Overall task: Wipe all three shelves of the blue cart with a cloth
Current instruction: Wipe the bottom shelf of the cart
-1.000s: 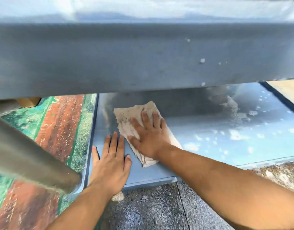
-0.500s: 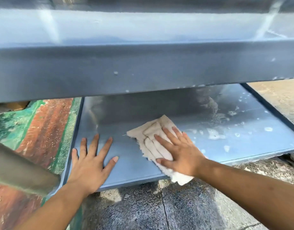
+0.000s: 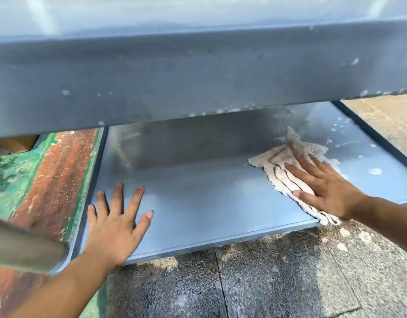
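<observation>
The blue cart's bottom shelf (image 3: 197, 203) lies low in front of me, with white foam spots toward its right side. A beige frayed cloth (image 3: 282, 166) lies flat on the shelf's right part. My right hand (image 3: 324, 187) presses down on the cloth with fingers spread and straight. My left hand (image 3: 117, 223) rests flat on the shelf's front left corner, fingers apart, holding nothing. The shelf above (image 3: 197, 72) fills the top of the view as a blue rim and hides the back of the bottom shelf.
A grey cart post (image 3: 21, 246) crosses the lower left. Left of the cart is a worn green and red painted floor (image 3: 48, 180). Grey speckled pavement (image 3: 266, 278) lies in front, with foam spots on it. Sandy ground (image 3: 388, 120) is at the right.
My right hand has slid the cloth from the shelf's left part across to the right side. My left hand stayed at the front left corner with fingers spread wider.
</observation>
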